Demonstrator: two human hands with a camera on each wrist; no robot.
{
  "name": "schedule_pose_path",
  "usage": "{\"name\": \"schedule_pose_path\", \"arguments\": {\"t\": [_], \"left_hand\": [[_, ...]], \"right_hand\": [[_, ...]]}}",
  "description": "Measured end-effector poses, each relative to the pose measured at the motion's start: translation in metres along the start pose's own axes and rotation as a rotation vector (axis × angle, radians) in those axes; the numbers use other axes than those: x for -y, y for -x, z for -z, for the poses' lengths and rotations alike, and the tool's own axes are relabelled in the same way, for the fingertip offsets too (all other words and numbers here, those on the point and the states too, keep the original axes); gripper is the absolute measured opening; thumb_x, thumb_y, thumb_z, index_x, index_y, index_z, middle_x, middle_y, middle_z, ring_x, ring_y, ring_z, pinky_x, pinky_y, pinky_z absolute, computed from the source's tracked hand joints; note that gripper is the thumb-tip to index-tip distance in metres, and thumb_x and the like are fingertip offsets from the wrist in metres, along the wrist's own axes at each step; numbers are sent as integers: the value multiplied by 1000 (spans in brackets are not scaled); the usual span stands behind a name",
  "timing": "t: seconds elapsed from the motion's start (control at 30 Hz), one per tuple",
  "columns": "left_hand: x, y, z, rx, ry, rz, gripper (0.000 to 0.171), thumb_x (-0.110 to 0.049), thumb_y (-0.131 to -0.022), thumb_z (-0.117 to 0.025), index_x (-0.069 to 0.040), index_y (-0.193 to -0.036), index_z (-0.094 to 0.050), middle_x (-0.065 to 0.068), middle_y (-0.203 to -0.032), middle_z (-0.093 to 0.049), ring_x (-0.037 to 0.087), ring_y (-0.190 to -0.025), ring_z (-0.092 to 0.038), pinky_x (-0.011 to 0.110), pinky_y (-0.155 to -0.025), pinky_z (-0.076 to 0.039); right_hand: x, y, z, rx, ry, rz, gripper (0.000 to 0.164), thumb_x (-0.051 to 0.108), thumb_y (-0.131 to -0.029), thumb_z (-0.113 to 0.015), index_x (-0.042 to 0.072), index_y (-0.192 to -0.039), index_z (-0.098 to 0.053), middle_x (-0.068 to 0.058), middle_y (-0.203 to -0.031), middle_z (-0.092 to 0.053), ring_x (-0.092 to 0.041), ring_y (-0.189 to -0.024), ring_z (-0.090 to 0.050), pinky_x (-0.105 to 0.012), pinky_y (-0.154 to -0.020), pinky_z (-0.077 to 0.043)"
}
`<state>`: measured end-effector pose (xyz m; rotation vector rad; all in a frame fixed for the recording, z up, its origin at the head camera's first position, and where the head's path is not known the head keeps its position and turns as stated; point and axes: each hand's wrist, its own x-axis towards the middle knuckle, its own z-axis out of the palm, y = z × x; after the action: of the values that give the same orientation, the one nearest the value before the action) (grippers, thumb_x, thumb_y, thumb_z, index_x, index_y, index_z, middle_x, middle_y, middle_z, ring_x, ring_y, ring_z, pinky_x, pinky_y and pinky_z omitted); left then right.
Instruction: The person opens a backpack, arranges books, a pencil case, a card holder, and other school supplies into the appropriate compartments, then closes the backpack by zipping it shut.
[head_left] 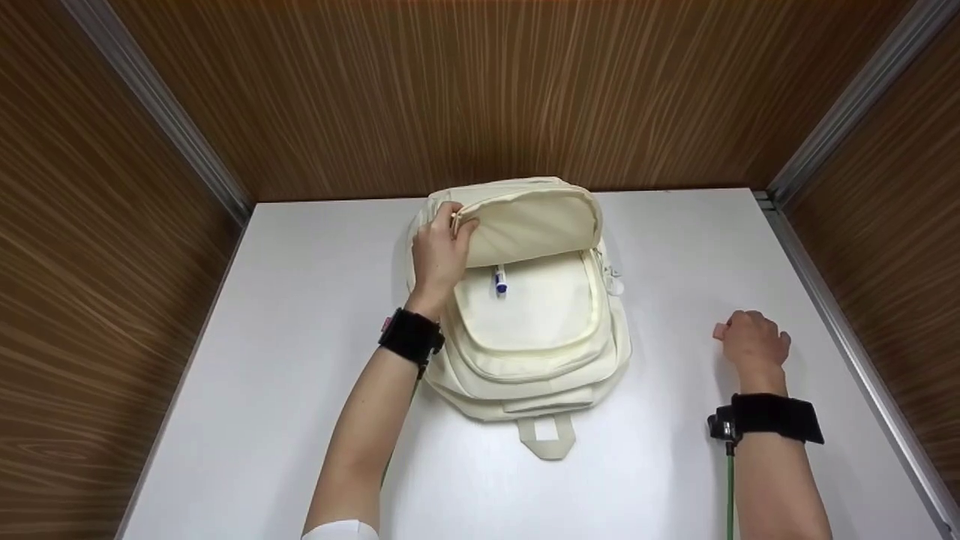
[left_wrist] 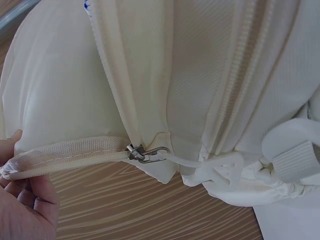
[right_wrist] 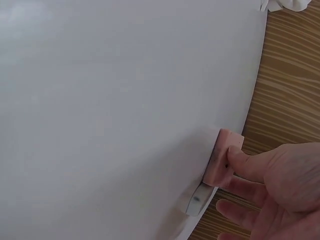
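A cream backpack (head_left: pixel 469 375) lies on the white table with its front pocket unzipped. My left hand (head_left: pixel 439 251) pinches the zipped edge of the pocket flap (head_left: pixel 536 225) and holds it raised. Inside the pocket opening lies a white marker (head_left: pixel 501 281) with a blue end; its upper part is hidden under the flap. In the left wrist view a metal zipper pull (left_wrist: pixel 145 152) sits at the corner of the opening. Off to the right of the backpack, my right hand (head_left: pixel 752 341) grips a pink-and-white eraser (right_wrist: pixel 222 157) between thumb and fingers, low over the table.
Wood-patterned panels (head_left: pixel 480 97) enclose the table at the back and both sides. A grab loop (head_left: pixel 551 450) sticks out from the backpack's near end. A pale plastic tag (head_left: pixel 615 285) hangs at its right side. A green cable (head_left: pixel 730 487) runs from the right wrist band.
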<state>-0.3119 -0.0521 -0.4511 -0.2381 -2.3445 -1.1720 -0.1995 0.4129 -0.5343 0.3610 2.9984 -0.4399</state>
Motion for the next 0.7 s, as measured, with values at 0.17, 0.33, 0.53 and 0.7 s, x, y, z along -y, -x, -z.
{"name": "schedule_pose_path", "arguments": {"t": [0.17,0.33,0.53,0.7], "left_hand": [[-1,0,0,6,7,10,26,-28,-91,-72,-8,-106,-66,8,-76,-67,24,-64,-57,43,-59,-44],[-1,0,-1,4,1,18,27,-29,-90,-72,-8,-107,-66,9,-77,-68,26,-66,-59,44,-61,-46],[-1,1,-1,6,2,16,28,-29,-90,-72,-8,-107,-65,9,-76,-67,26,-67,-59,45,-62,-45],[-1,1,-1,-1,4,9,27,-27,-90,-72,-7,-108,-65,11,-79,-68,27,-70,-61,45,-64,-46]], "right_hand": [[9,0,2,-9,-2,39,35,21,-100,-53,-13,-97,-58,-33,-96,-53,-53,-94,-50,-68,-86,-33],[38,-2,4,4,-164,58,41,35,-103,-51,-6,-105,-57,-24,-95,-59,-38,-84,-57,-48,-69,-43],[87,-6,1,-37,-399,134,42,37,-98,-60,-4,-106,-60,-18,-94,-66,-26,-78,-65,-30,-62,-48],[127,-6,2,-58,-564,190,42,37,-94,-67,-3,-105,-65,-16,-95,-66,-20,-72,-68,-23,-59,-51]]}}
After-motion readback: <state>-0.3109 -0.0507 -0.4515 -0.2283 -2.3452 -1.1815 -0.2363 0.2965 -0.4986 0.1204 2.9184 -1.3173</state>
